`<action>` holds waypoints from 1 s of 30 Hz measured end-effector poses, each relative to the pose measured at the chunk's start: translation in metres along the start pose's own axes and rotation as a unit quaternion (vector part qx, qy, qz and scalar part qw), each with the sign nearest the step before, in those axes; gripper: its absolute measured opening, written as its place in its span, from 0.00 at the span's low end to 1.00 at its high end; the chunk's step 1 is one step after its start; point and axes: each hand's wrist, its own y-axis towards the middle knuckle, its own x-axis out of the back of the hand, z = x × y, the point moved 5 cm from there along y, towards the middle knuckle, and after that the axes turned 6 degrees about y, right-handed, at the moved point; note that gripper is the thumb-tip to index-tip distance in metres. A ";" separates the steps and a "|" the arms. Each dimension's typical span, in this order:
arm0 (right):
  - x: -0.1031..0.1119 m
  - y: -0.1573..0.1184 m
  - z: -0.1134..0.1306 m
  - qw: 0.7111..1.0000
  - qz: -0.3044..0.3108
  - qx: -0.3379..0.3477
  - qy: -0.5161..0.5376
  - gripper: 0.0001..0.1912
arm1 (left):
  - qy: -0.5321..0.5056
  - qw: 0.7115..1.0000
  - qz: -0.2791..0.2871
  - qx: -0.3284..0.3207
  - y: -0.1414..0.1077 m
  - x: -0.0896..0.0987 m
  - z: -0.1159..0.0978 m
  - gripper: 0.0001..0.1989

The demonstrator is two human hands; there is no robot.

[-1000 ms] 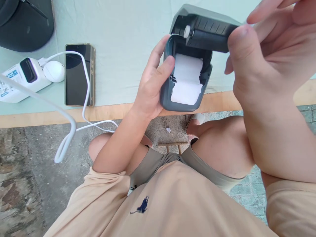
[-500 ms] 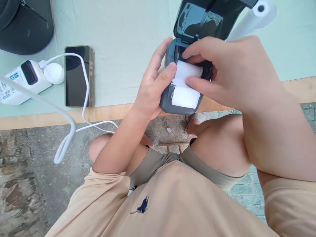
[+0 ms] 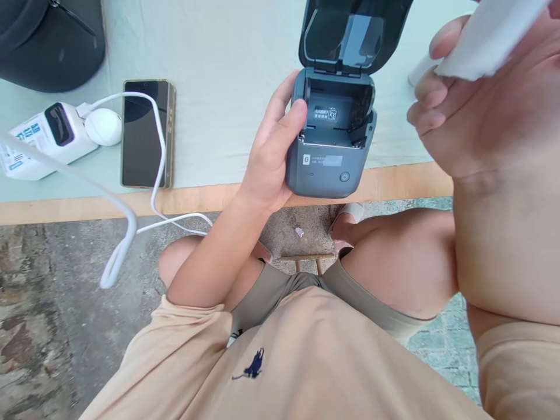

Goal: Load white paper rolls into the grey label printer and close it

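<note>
A dark grey portable label printer [image 3: 326, 166] is gripped along its left side by my left hand [image 3: 273, 146], thumb on the rim. Its lid [image 3: 354, 35] stands raised, and the paper bay [image 3: 341, 111] holds no roll; a printed label shows inside. Off to the right, my right hand [image 3: 485, 116] is raised with the palm turned up, its fingers curled around a white paper roll [image 3: 494, 41]. Part of that roll leaves the frame at the top. Behind the right hand, a second white roll [image 3: 419, 71] is mostly covered.
At the left lie a phone [image 3: 144, 134], a white power strip [image 3: 48, 140] with a round plug [image 3: 103, 126], and a white cable [image 3: 160, 128] hanging over the wooden table edge [image 3: 196, 195]. A black bag [image 3: 52, 52] stands at the upper left. A paper scrap [image 3: 299, 232] is on the floor.
My right hand has taken the paper roll out of the printer and moved it up and right. The left hand keeps holding the printer, lid still raised.
</note>
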 end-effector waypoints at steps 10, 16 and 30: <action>-0.002 -0.010 -0.017 0.958 0.002 0.056 -0.280 0.18 | 0.020 1.000 0.001 -0.016 0.002 -0.001 -0.002 0.11; -0.003 -0.010 -0.024 0.930 0.017 0.025 -0.366 0.23 | 0.024 0.999 0.010 -0.027 0.002 -0.001 -0.001 0.12; 0.051 0.019 -0.039 0.901 -0.139 0.058 -0.406 0.23 | 0.012 0.999 0.029 -0.020 0.003 0.001 0.002 0.11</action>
